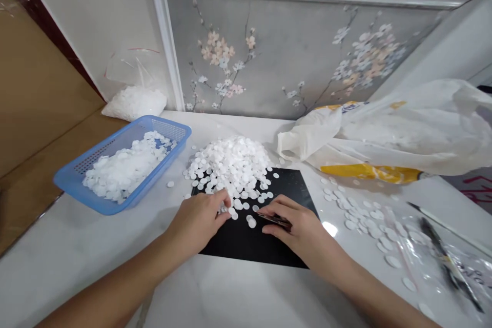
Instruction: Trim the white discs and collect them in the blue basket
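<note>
A heap of small white discs (234, 161) lies on the back part of a black mat (249, 246) and on the white table behind it. My left hand (203, 218) is at the heap's front left edge, thumb and fingers pinched around one or more white discs. To the right, my right hand (294, 220) grips a small dark metal tool (277, 220), perhaps tweezers, its tip pointing left toward loose discs on the mat. The two hands are apart, with a few discs between them.
A blue basket (144, 187) holding white discs stands left. Behind it sits a clear bag of white pieces (134, 102). A white and yellow plastic bag (384, 138) lies back right. Scattered discs (361, 218), a black pen-like tool (442, 246) and clear plastic lie right.
</note>
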### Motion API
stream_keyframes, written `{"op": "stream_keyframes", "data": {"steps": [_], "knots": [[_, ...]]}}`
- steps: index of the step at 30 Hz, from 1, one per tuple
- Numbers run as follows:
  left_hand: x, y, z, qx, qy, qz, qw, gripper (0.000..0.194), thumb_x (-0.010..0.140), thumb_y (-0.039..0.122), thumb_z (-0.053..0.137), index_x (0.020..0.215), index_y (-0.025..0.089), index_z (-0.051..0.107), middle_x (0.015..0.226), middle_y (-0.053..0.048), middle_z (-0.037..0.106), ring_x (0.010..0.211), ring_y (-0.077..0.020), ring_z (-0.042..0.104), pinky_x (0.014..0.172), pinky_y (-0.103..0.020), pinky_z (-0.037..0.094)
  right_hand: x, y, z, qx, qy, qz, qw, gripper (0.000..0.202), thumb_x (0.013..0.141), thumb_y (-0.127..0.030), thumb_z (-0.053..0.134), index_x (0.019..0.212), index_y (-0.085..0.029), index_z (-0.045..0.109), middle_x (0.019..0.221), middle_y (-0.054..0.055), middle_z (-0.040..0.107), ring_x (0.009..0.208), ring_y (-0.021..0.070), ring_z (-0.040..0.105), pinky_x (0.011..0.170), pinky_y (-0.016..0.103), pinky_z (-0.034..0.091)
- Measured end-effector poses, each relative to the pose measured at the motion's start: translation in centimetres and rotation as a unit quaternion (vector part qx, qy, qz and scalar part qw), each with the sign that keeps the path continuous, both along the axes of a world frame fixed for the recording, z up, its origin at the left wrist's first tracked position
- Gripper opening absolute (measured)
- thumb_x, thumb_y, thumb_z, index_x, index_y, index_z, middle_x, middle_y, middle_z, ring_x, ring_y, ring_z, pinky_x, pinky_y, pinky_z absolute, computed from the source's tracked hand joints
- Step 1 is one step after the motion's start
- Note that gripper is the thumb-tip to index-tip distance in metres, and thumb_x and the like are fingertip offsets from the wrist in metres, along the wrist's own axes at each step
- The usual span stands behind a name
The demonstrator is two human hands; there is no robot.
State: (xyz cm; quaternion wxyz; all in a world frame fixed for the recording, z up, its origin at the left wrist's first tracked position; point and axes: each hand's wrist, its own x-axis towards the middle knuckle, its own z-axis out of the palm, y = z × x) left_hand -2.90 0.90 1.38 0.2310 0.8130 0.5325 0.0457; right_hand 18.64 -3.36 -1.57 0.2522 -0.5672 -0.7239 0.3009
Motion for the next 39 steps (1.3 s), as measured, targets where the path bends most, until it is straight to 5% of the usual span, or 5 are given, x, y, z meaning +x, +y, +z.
{"op": "stream_keyframes", "data": {"steps": [11, 19, 24, 32, 39], "knots": [[0.9, -0.9, 0.0, 0.009, -0.034, -0.02, 0.999, 0.018, 0.087, 0.023, 0.039, 0.088, 0.026, 0.057, 0.053, 0.006, 0.049, 0.048, -0.0131, 0.046, 0.05, -0.023, 0.024, -0.7, -0.1, -0.1, 0.126, -0.05, 0.076, 0.988, 0.022, 0.081, -0.006, 0.052, 0.086, -0.022, 0.066, 0.087, 0.002, 0.063, 0.062, 0.0105, 0.06, 0.058, 0.021, 0.047], [1.4, -1.4, -0.7, -0.005, -0.078, -0.031, 0.996, 0.021, 0.088, 0.029, 0.042, 0.09, 0.028, 0.063, 0.065, 0.004, 0.062, 0.056, -0.0145, 0.053, 0.054, -0.024, 0.029, 0.3, 0.2, 0.3, -0.022, -0.044, -0.051, 0.997, 0.018, 0.082, -0.023, 0.054, 0.064, -0.02, 0.057, 0.062, -0.002, 0.06, 0.053, 0.0131, 0.053, 0.048, 0.024, 0.038], [2.1, -1.6, -2.0, -0.02, -0.144, -0.065, 0.987, 0.02, 0.086, 0.032, 0.05, 0.093, 0.029, 0.068, 0.083, -0.002, 0.07, 0.079, -0.0193, 0.061, 0.071, -0.026, 0.038, 0.7, 0.5, 0.3, -0.03, -0.021, -0.058, 0.998, 0.013, 0.083, -0.026, 0.054, 0.07, -0.021, 0.055, 0.065, -0.003, 0.061, 0.059, 0.0149, 0.056, 0.054, 0.025, 0.041], [2.2, -1.5, -1.7, -0.038, -0.151, -0.062, 0.986, 0.013, 0.086, 0.025, 0.048, 0.08, 0.024, 0.059, 0.067, 0.003, 0.06, 0.061, -0.0129, 0.052, 0.059, -0.024, 0.032, 1.8, 0.6, 1.2, -0.009, 0.014, -0.052, 0.999, 0.021, 0.09, -0.027, 0.043, 0.08, -0.022, 0.061, 0.083, 0.001, 0.062, 0.068, 0.0151, 0.058, 0.061, 0.026, 0.043], [2.5, -2.6, 0.5, -0.287, -0.362, 0.073, 0.884, 0.016, 0.087, 0.035, 0.047, 0.08, 0.022, 0.043, 0.057, 0.005, 0.054, 0.052, -0.0092, 0.037, 0.051, -0.022, 0.026, 1.4, 0.4, 1.0, -0.019, 0.03, -0.051, 0.998, 0.014, 0.086, -0.022, 0.049, 0.082, -0.023, 0.062, 0.082, -0.001, 0.064, 0.07, 0.0149, 0.059, 0.063, 0.026, 0.044]]}}
